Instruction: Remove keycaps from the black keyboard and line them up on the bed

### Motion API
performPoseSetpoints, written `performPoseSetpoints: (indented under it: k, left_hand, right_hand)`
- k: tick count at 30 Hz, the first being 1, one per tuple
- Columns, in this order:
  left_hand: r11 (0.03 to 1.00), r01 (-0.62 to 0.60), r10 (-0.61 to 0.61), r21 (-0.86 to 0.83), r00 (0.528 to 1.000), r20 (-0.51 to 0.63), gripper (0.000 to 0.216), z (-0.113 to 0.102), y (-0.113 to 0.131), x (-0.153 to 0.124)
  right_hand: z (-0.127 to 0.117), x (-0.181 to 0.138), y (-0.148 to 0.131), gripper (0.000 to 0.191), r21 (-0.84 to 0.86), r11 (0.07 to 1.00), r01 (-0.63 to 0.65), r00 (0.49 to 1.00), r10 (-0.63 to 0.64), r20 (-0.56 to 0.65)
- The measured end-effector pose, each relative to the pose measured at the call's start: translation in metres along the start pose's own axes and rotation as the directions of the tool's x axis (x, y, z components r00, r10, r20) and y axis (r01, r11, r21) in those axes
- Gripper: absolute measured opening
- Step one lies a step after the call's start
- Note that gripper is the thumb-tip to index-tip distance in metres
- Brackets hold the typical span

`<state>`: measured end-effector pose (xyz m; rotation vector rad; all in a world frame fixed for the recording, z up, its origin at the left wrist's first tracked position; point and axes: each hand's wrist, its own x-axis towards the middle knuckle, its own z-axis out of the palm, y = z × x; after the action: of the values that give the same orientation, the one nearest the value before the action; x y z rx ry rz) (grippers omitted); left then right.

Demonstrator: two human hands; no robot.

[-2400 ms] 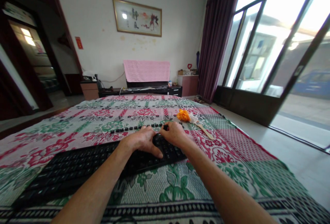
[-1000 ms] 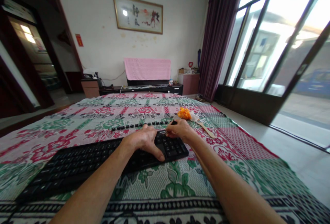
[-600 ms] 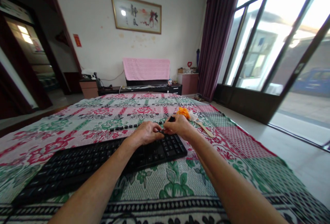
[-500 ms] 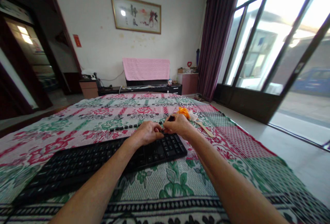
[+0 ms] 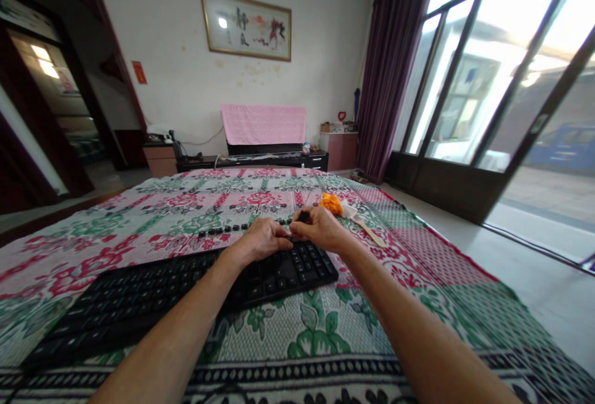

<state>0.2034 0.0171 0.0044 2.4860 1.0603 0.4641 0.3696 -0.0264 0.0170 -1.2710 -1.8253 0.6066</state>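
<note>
A black keyboard (image 5: 153,295) lies across a floral cloth (image 5: 320,342). My left hand (image 5: 261,240) hovers over the keyboard's far right end with fingers curled and pinched toward the right hand. My right hand (image 5: 318,229) is closed around a small dark tool whose black tip (image 5: 304,215) sticks out above the fingers. The fingertips of both hands meet at one spot above the number pad. A row of loose black keycaps (image 5: 232,228) lies on the cloth just beyond the keyboard.
An orange cloth (image 5: 331,203) and a wooden stick (image 5: 369,232) lie on the floral cloth to the right of my hands. Farther back are a pink-covered cabinet (image 5: 264,125), a framed picture (image 5: 245,25), purple curtains and tall glass doors (image 5: 488,88) on the right.
My left hand lifted off the keyboard's right end and came up to meet the right hand. My right hand rose slightly with the small tool; both now pinch together above the number pad.
</note>
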Motion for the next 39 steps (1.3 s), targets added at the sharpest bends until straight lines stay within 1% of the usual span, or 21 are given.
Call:
performPoseSetpoints:
  k: [2,3,7,9,12,14,16,18,20,22,25,30,35,39]
  left_hand:
    - [0.999,-0.019,0.020,-0.030,0.999,0.031,0.028,-0.001,-0.002,0.000]
    - [0.999,-0.022,0.024,-0.043,0.999,0.039,0.030,-0.001,-0.002,0.000]
    - [0.998,-0.016,0.017,-0.053,1.000,0.008,0.031,0.002,-0.002,0.001]
    - [1.000,-0.010,0.010,0.011,0.999,-0.034,0.030,0.003,-0.002,0.001]
    - [0.981,0.017,0.007,0.193,0.992,-0.124,0.027,0.002,-0.003,0.000]
    - [0.963,0.026,0.014,0.269,0.989,-0.145,0.026,0.001,-0.003,0.001]
    - [0.957,0.021,0.017,0.289,0.991,-0.130,0.027,0.002,-0.002,0.003]
    - [0.954,0.034,0.000,0.299,0.994,-0.111,0.027,0.004,0.002,0.009]
    - [0.947,0.067,-0.034,0.315,0.993,-0.111,0.026,0.008,0.006,0.019]
    - [0.942,0.107,-0.070,0.317,0.989,-0.128,0.027,0.013,0.010,0.031]
    - [0.952,0.167,-0.149,0.258,0.985,-0.086,0.026,0.019,0.012,0.050]
    - [0.952,0.232,-0.230,0.200,0.973,-0.035,0.025,0.027,0.010,0.073]
    - [0.943,0.294,-0.299,0.158,0.954,0.011,0.025,0.032,0.009,0.084]
    - [0.934,0.321,-0.329,0.155,0.944,0.028,0.029,0.032,0.010,0.085]
  right_hand:
    - [-0.002,0.000,0.003,0.011,0.102,0.995,0.006,0.998,-0.012,0.055]
    - [-0.003,0.001,0.004,0.011,0.130,0.991,0.005,0.998,-0.013,0.062]
    - [-0.003,0.002,0.010,0.010,0.116,0.993,-0.023,1.000,0.023,-0.005]
    - [-0.002,0.003,0.011,0.011,0.135,0.990,-0.042,0.999,0.045,-0.022]
    - [-0.005,0.004,0.011,0.013,0.195,0.979,-0.062,0.997,0.070,-0.035]
    - [-0.010,0.006,0.012,0.014,0.217,0.973,-0.075,0.990,0.098,-0.097]
    - [-0.015,0.009,0.017,0.015,0.213,0.972,-0.103,0.969,0.147,-0.199]
    - [-0.020,0.011,0.024,0.014,0.165,0.975,-0.148,0.937,0.192,-0.293]
    - [-0.024,0.012,0.031,0.013,0.056,0.981,-0.186,0.914,0.194,-0.356]
    - [-0.026,0.012,0.035,0.013,-0.068,0.974,-0.218,0.902,0.174,-0.395]
    - [-0.028,0.010,0.033,0.015,-0.178,0.951,-0.251,0.894,0.158,-0.419]
    - [-0.032,0.007,0.024,0.016,-0.218,0.931,-0.293,0.864,0.161,-0.477]
    - [-0.034,0.007,0.023,0.014,-0.215,0.940,-0.265,0.872,0.139,-0.469]
    - [-0.034,0.008,0.023,0.014,-0.228,0.940,-0.252,0.868,0.115,-0.483]
